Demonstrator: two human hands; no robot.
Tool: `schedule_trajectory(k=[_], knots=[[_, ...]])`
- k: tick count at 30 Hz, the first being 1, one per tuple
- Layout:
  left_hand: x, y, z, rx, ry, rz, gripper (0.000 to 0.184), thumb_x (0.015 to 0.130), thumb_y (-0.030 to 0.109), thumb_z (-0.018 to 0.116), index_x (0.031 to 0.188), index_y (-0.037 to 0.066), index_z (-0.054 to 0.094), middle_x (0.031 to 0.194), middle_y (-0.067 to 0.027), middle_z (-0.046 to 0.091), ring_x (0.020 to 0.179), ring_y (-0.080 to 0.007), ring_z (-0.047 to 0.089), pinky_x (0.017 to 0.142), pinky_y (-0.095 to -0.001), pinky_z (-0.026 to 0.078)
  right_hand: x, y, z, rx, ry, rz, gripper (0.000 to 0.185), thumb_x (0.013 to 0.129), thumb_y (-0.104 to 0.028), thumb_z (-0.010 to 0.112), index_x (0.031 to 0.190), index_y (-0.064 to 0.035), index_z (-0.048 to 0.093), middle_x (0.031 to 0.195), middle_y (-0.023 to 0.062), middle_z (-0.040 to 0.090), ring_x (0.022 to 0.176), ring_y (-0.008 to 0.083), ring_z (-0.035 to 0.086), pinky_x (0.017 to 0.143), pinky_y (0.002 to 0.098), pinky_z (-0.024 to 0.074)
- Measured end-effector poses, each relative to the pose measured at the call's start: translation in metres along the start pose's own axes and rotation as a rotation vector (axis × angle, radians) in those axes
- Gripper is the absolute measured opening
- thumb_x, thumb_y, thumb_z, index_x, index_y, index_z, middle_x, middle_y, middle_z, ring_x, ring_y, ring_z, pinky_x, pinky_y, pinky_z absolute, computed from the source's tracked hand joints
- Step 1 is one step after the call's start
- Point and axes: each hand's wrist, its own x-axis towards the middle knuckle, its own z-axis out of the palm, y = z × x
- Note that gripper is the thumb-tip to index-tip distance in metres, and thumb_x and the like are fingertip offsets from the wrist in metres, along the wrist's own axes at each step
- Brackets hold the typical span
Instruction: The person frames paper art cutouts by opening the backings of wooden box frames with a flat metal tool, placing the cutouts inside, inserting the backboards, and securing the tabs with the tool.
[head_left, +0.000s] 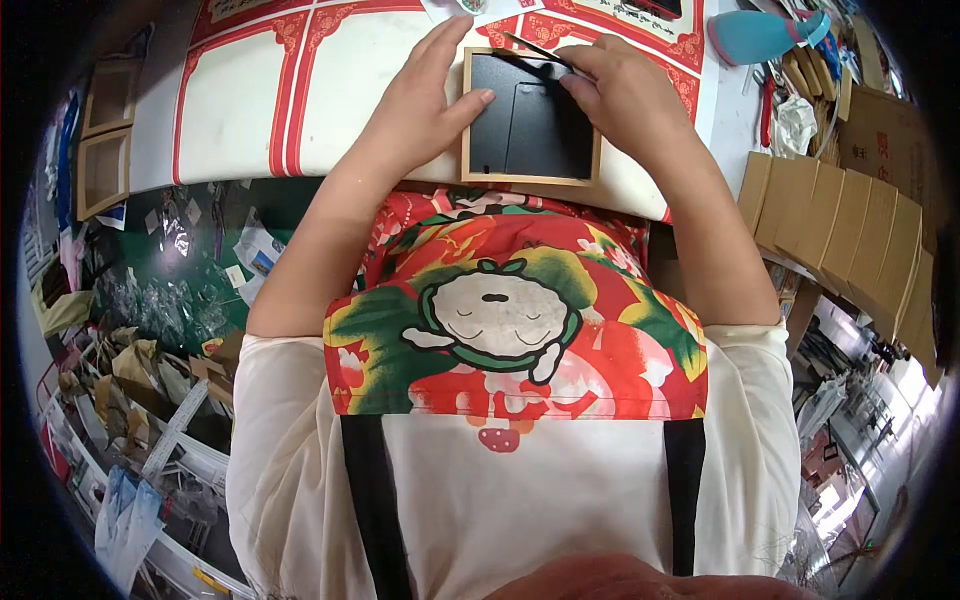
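Note:
A wooden picture frame (467, 125) lies face down on the table in front of me, its black backing board (550, 130) with the stand outline showing. My left hand (425, 105) rests along its left side, fingers stretched out and the thumb over the frame's edge. In my right hand (630, 95), thumb and fingers pinch a thin dark tool (535, 47) above the frame's upper edge. The tool slants toward the upper left. Its exact kind cannot be made out, and the fingers hide its other end.
Red-patterned white sheets (235, 110) cover the table. A teal bottle (745, 38) lies at the upper right, near a red-handled tool (767, 110). Cardboard pieces (835, 215) stand in a row on the right. Wooden frames (104, 170) are at the left edge.

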Motion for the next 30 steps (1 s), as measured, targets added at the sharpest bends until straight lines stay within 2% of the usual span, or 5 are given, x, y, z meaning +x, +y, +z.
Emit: schedule_trajectory(k=[8,12,15,24,30], knots=[[-0.003,0.006,0.007,0.016,-0.102,-0.024,0.056,0.087,0.016,0.068,0.14,0.017,0.049,0.145,-0.0178,0.042,0.132,-0.036,0.044,0.108,-0.0401,0.038,-0.005,-0.018,-0.001,-0.069,-0.036,-0.103,0.029,0.088,-0.016,0.059,0.115,-0.0191,0.067,0.094,0.0126,0.061,0.083,0.0302,0.066,0.07,0.0403,0.0553],[-0.006,0.008,0.007,0.11,-0.08,0.006,0.045,0.087,0.016,0.068,0.131,0.018,0.059,0.145,-0.0166,0.043,0.131,-0.0341,0.045,0.107,-0.0394,0.039,-0.015,-0.022,0.011,-0.057,-0.053,-0.136,0.033,0.086,-0.011,0.059,0.118,-0.0088,0.065,0.094,0.0135,0.061,0.083,0.0304,0.066,0.07,0.0403,0.0552],[-0.009,0.003,0.011,0.114,-0.051,0.023,0.044,0.087,0.018,0.069,0.13,0.019,0.06,0.145,-0.0161,0.043,0.13,-0.034,0.046,0.106,-0.0394,0.04,-0.02,-0.029,0.013,-0.075,-0.098,-0.121,0.035,0.084,-0.007,0.058,0.118,-0.0022,0.063,0.094,0.0146,0.06,0.084,0.0312,0.067,0.071,0.0409,0.0552],[-0.005,0.034,-0.004,0.223,-0.064,0.162,0.048,0.085,0.019,0.069,0.131,0.011,0.057,0.146,-0.0178,0.041,0.135,-0.0381,0.039,0.109,-0.0453,0.035,-0.051,0.0,-0.009,0.09,0.168,0.099,0.031,0.084,-0.008,0.064,0.115,-0.0102,0.066,0.089,0.012,0.06,0.078,0.0303,0.063,0.069,0.0408,0.0525],[0.012,0.055,0.017,0.234,-0.209,0.298,0.055,0.084,0.02,0.07,0.135,0.012,0.052,0.147,-0.0179,0.04,0.135,-0.0365,0.039,0.111,-0.0459,0.033,-0.06,0.02,-0.013,0.059,0.086,0.088,0.026,0.087,-0.011,0.063,0.112,-0.0107,0.068,0.085,0.0121,0.058,0.073,0.0314,0.062,0.065,0.0416,0.0521]])
